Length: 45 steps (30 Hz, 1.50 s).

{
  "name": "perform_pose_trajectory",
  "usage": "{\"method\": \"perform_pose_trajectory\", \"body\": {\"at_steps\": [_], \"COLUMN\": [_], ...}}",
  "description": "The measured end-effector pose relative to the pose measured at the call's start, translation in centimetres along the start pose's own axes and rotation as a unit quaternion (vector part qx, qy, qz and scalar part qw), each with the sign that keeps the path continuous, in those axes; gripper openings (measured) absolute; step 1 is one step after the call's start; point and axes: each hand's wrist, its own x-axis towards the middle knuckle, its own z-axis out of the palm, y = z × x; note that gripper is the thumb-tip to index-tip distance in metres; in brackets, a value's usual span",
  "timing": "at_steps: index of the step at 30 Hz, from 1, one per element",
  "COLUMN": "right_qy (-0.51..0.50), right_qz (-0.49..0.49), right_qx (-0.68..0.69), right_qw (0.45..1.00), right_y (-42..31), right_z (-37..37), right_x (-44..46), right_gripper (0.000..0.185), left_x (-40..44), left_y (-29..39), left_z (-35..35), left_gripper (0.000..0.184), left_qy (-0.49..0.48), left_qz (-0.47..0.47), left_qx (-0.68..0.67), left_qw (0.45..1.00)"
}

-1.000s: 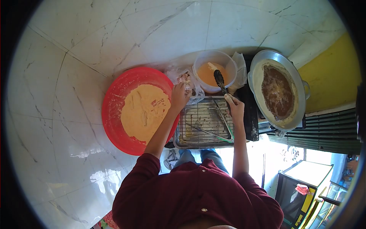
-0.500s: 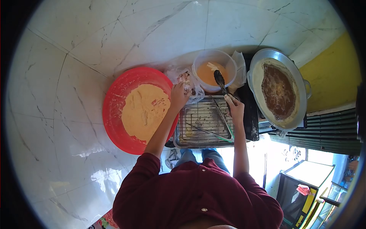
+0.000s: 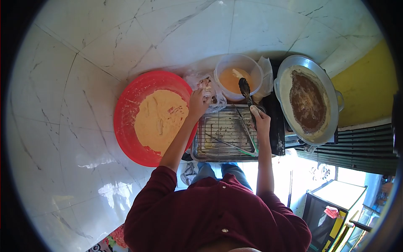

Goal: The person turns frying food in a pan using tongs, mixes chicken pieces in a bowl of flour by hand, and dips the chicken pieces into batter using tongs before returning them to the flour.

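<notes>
My left hand (image 3: 199,103) is at the mouth of a clear plastic bag (image 3: 217,105), its fingers curled against pale pinkish pieces (image 3: 205,85) that look like raw meat. What the fingertips pinch is hidden. In my right hand (image 3: 261,117) are black tongs (image 3: 244,87), gripped by the handle. Their dark head reaches over a translucent tub (image 3: 220,63) of orange-tan liquid (image 3: 229,82), where a whitish piece (image 3: 237,73) shows at the surface. Left of the bag, a red basin (image 3: 126,113) holds tan flour-like powder (image 3: 157,122).
Below the tub lies a metal tray with a wire rack (image 3: 218,130), and green-handled metal tongs (image 3: 245,152) rest on it. At right, a large pan (image 3: 282,84) of bubbling brown oil (image 3: 308,103) sits on a stove. A tiled wall (image 3: 176,33) runs behind everything.
The view has shifted slightly. The black tongs' head has moved a little right and down over the tub. My left hand stays at the bag.
</notes>
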Motion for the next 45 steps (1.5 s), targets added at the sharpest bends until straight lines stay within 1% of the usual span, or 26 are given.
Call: {"method": "perform_pose_trajectory", "body": {"at_steps": [1,3,6,7,9,11,12,13,15,16,17,19,20,21,23,24,25,27,31,33,34,36,37,39,43,45], "right_qy": [0.004,-0.016,-0.058,-0.076,-0.104,-0.175,-0.19,-0.204,-0.284,-0.31,-0.32,-0.364,-0.379,-0.385,-0.38,-0.374,-0.378,-0.401,-0.429,-0.418,-0.419,-0.44,-0.441,-0.432,-0.417,-0.399], "right_qz": [0.012,0.018,0.025,0.025,0.015,0.023,0.014,0.018,0.018,-0.021,-0.023,-0.128,-0.217,-0.22,-0.231,-0.273,-0.274,-0.34,-0.291,-0.27,-0.27,-0.177,-0.178,-0.209,-0.19,-0.236], "right_qx": [-0.005,0.003,0.009,0.01,0.002,-0.031,-0.075,-0.08,-0.154,-0.201,-0.204,-0.369,-0.334,-0.335,-0.51,-0.5,-0.501,-0.583,-0.597,-0.582,-0.583,-0.573,-0.574,-0.524,-0.556,-0.556], "right_qw": [1.0,1.0,0.998,0.997,0.994,0.984,0.979,0.976,0.946,0.929,0.925,0.845,0.835,0.832,0.737,0.732,0.729,0.62,0.612,0.643,0.642,0.668,0.667,0.704,0.693,0.689], "right_y": [-0.1,-0.6,-1.9,-2.3,-3.1,-3.8,-4.6,-4.3,-4.0,-3.2,-2.6,-1.0,1.5,1.1,0.1,2.7,3.5,4.2,1.9,0.2,0.1,0.0,1.0,3.4,5.4,7.3], "right_z": [0.1,0.2,0.8,1.4,2.6,4.0,5.2,6.3,8.6,10.1,11.6,14.9,16.4,17.9,20.7,21.2,21.5,22.0,22.2,22.5,23.0,24.0,24.4,25.1,26.4,26.7], "right_x": [0.0,-0.4,-1.5,-2.0,-2.9,-3.7,-4.5,-4.7,-4.7,-4.4,-4.1,-3.3,-2.4,-2.9,-4.7,-3.9,-3.8,-4.2,-5.6,-6.8,-7.2,-7.9,-8.0,-8.6,-11.0,-11.5], "right_gripper": [0.026,0.026,0.027,0.028,0.028,0.027,0.027,0.027,0.028,0.031,0.031,0.034,0.035,0.035,0.035,0.034,0.034,0.032,0.037,0.037,0.037,0.036,0.036,0.035,0.035,0.038], "left_x": [-0.2,-0.6,-2.7,-4.2,-7.7,-10.8,-12.5,-14.1,-16.7,-17.6,-18.4,-19.4,-19.9,-20.5,-21.0,-21.3,-21.3,-21.2,-21.2,-21.1,-21.1,-21.2,-21.2,-21.4,-21.5,-21.5], "left_y": [-0.1,0.1,0.3,-0.1,-1.0,-1.4,-1.7,-2.0,-2.6,-2.7,-2.8,-2.7,-2.9,-3.2,-3.5,-3.3,-3.2,-3.2,-3.2,-3.1,-3.0,-3.0,-3.1,-3.3,-3.5,-3.7], "left_z": [-0.3,-1.4,-5.3,-6.7,-10.0,-13.5,-15.0,-16.2,-18.4,-19.3,-19.9,-21.0,-21.2,-21.3,-21.6,-21.7,-21.8,-21.7,-21.8,-21.9,-22.0,-22.1,-22.1,-22.0,-21.9,-21.9], "left_gripper": [0.031,0.029,0.028,0.028,0.029,0.029,0.028,0.028,0.027,0.027,0.027,0.027,0.027,0.027,0.027,0.027,0.026,0.026,0.025,0.025,0.025,0.025,0.026,0.026,0.026,0.026], "left_qy": [0.004,0.046,0.088,0.096,0.13,0.152,0.164,0.175,0.195,0.206,0.213,0.217,0.223,0.222,0.226,0.217,0.206,0.2,0.184,0.187,0.191,0.191,0.191,0.194,0.193,0.191], "left_qz": [-0.005,-0.067,-0.115,-0.127,-0.206,-0.225,-0.253,-0.28,-0.298,-0.304,-0.31,-0.335,-0.339,-0.337,-0.337,-0.344,-0.352,-0.35,-0.363,-0.368,-0.373,-0.38,-0.386,-0.387,-0.386,-0.388], "left_qx": [0.004,-0.119,-0.16,-0.152,-0.156,-0.104,-0.07,-0.037,-0.002,0.027,0.032,0.047,0.051,0.058,0.067,0.081,0.095,0.099,0.09,0.083,0.077,0.072,0.069,0.069,0.064,0.066], "left_qw": [1.0,0.989,0.976,0.976,0.957,0.957,0.951,0.943,0.935,0.93,0.926,0.916,0.913,0.913,0.912,0.91,0.908,0.91,0.909,0.907,0.905,0.902,0.9,0.899,0.9,0.899]}}
